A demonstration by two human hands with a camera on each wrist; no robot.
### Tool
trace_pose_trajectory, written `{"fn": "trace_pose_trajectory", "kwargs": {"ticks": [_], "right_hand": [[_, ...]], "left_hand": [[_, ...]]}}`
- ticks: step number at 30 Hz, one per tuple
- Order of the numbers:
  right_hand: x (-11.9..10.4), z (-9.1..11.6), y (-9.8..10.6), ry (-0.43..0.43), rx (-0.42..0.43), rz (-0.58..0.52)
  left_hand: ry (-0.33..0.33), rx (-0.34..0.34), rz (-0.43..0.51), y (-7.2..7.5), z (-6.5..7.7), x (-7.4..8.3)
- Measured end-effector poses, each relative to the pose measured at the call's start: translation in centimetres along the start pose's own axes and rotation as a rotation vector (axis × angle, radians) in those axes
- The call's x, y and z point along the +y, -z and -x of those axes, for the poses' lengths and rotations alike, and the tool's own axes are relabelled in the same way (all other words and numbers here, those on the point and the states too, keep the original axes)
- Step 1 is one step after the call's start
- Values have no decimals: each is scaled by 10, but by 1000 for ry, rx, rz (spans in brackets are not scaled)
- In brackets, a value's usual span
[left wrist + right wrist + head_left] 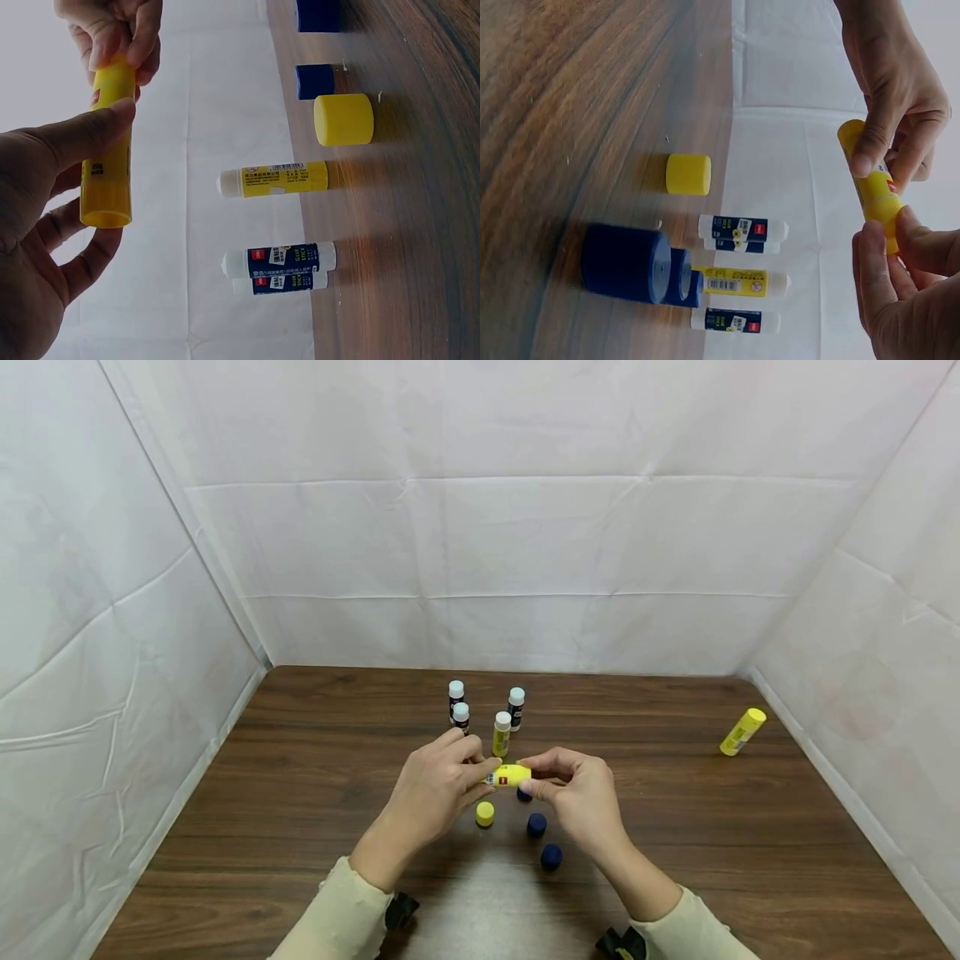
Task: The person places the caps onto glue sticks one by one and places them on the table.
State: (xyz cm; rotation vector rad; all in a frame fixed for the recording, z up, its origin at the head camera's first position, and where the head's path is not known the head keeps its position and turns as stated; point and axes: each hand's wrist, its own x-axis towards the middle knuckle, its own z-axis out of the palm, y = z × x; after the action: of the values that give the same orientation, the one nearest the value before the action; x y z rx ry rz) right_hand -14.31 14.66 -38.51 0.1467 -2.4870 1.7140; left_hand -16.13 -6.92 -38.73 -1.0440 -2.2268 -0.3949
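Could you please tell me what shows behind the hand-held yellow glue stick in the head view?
Behind the yellow glue stick, part of a navy cap shows below its right end. The cap's upper part is covered, and anything else directly behind cannot be seen.

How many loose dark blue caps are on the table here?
3, in a line: the nearest cap, the middle cap just beyond it, and the farthest cap, partly hidden by the right hand. No others show.

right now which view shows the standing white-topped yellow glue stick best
The left wrist view: the white-topped yellow glue stick stands unobstructed, large, its label facing the camera. In the right wrist view, navy caps partly hide its base; the head view shows it small, from above.
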Motion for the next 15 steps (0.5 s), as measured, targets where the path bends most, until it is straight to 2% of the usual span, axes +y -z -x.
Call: {"fn": "trace_pose_trajectory", "kwargs": {"ticks": [15], "right_hand": [[1, 0, -1, -7, 3, 0]], "left_hand": [[18, -18, 12, -2, 2, 0]]}}
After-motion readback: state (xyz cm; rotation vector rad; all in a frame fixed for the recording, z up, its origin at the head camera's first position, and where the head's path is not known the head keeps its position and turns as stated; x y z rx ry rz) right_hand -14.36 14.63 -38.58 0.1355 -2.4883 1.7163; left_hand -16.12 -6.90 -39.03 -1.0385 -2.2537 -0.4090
